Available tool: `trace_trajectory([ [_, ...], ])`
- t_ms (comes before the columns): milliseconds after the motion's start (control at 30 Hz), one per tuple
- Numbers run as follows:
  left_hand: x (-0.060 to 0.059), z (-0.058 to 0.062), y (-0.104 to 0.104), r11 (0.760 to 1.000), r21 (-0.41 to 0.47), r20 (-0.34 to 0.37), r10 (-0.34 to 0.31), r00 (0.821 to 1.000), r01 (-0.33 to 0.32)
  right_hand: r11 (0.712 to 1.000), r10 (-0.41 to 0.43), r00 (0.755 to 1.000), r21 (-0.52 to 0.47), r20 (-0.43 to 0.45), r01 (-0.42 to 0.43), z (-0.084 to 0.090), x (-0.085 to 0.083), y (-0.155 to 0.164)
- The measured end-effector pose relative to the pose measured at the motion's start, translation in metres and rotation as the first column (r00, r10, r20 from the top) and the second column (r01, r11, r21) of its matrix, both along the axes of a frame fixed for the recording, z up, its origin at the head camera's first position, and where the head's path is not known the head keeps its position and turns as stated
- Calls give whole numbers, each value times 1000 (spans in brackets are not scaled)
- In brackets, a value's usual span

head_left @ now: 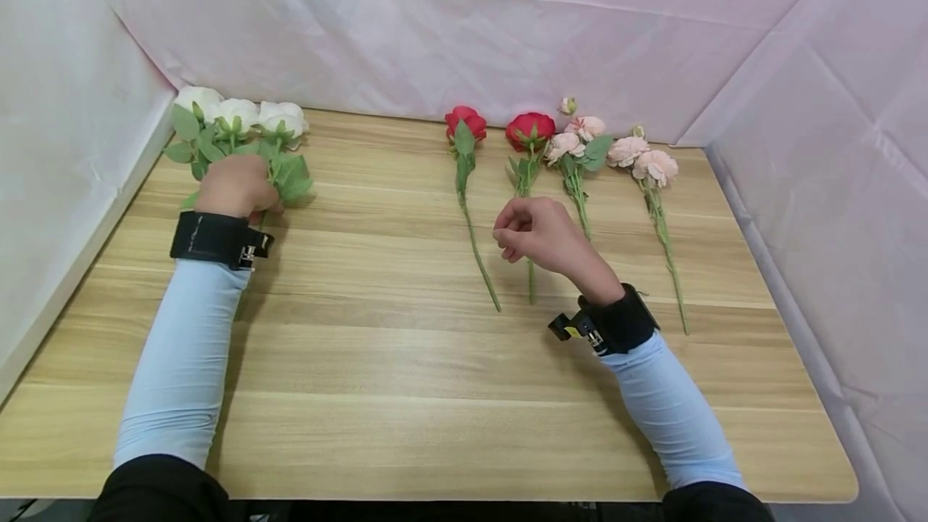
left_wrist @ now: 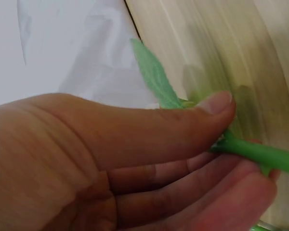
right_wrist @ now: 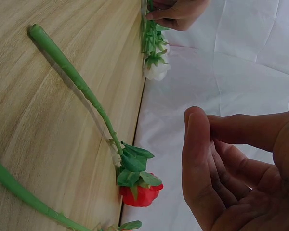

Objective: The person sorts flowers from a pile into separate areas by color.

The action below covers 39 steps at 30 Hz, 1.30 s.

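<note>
At the back left, several white roses [head_left: 238,113] with green leaves lie side by side. My left hand [head_left: 235,188] is over their stems; its thumb and fingers pinch a green stem [left_wrist: 260,155], as the left wrist view shows. In the air over the right half of the table is my right hand [head_left: 540,234], fingers loosely curled, thumb against the index finger, nothing held. It partly covers the stem of a red rose [head_left: 532,132]. Another red rose [head_left: 466,126] lies to the left of that hand, its stem pointing toward me.
Right of the red roses lie two pink flower sprays, one near [head_left: 575,142] and one farther right [head_left: 655,167]. The wooden table [head_left: 406,393] is bounded by white cloth [head_left: 464,31] at the back and both sides.
</note>
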<state>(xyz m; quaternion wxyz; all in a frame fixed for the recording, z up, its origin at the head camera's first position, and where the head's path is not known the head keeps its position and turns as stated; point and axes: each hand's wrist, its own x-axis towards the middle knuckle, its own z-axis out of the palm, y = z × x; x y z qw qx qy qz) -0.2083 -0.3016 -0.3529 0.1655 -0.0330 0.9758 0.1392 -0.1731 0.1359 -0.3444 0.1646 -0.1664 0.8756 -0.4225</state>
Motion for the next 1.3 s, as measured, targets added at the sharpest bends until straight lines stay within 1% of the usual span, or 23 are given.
trace_trajectory([
  [133,0,2,2,1000,11,-49,-8,999,9,1000,8,1000,-3,-3,-8,-1,0,0],
  [233,1,4,3,1000,24,-110,2,994,1,1000,9,1000,-3,1,-9,-1,-1,-1],
  [300,2,5,5,999,38,-160,17,987,-11,1000,7,1000,-3,4,-7,-1,-1,-1],
  [400,4,9,11,998,52,-236,36,971,-24,1000,6,1000,1,3,-6,-2,-2,0],
  [500,5,15,16,998,62,-303,26,953,-8,1000,5,1000,2,5,-5,-3,-2,1],
  [667,12,30,27,995,95,-377,-4,926,43,1000,6,1000,1,3,-6,-3,-3,2],
  [767,16,38,34,992,116,-421,4,907,50,1000,5,1000,2,3,-5,-4,-3,2],
  [833,18,41,36,991,123,-445,10,896,49,1000,4,1000,4,3,-4,-4,-3,2],
  [933,19,44,39,990,132,-462,17,887,50,1000,1,1000,6,5,-1,-4,-4,3],
  [1133,22,50,42,992,116,-471,5,882,56,1000,-2,1000,7,9,2,-4,-4,3],
  [1233,24,53,40,993,110,-481,8,877,51,1000,-3,1000,7,8,3,-5,-5,3],
  [1300,25,54,40,992,116,-476,16,879,45,1000,-2,1000,7,7,2,-5,-5,4],
])
